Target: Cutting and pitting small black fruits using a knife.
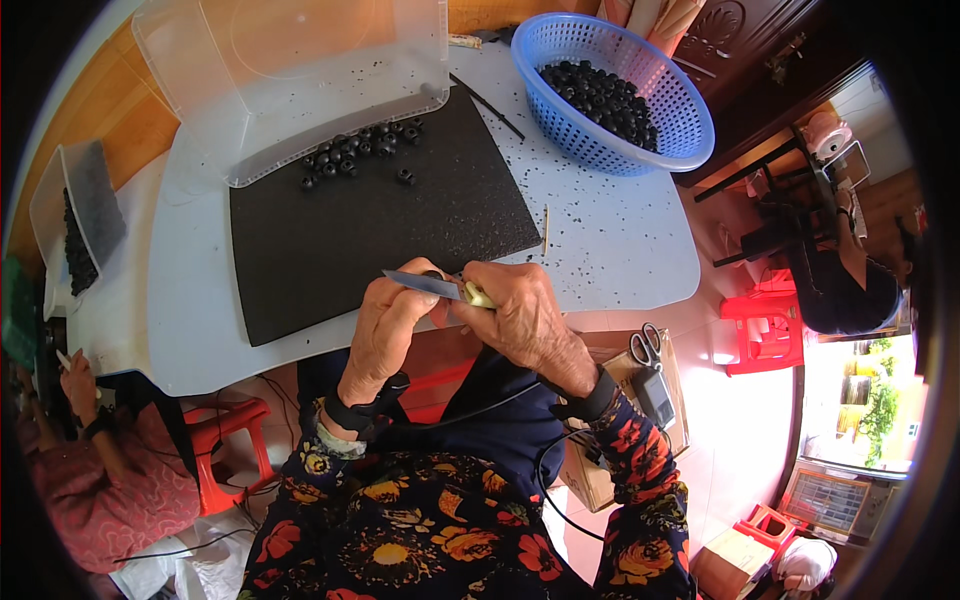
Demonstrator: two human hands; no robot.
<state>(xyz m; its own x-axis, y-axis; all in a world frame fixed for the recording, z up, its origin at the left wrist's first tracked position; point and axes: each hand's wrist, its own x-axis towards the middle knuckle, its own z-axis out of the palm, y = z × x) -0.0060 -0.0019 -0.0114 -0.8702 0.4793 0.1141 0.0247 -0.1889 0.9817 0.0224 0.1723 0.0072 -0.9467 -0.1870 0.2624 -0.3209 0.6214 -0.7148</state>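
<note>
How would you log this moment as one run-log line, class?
right hand: grips knife | left hand: holds black piece | mat: loose pieces toward far edge | basket: filled pieces-pile inside

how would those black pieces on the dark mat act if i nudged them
The black pieces would probably roll or wobble easily, as they look rounded and lie loose. Each is likely light, being small beside the right hand. The dark mat looks dull rather than glossy, so it may slow them a little.
</note>
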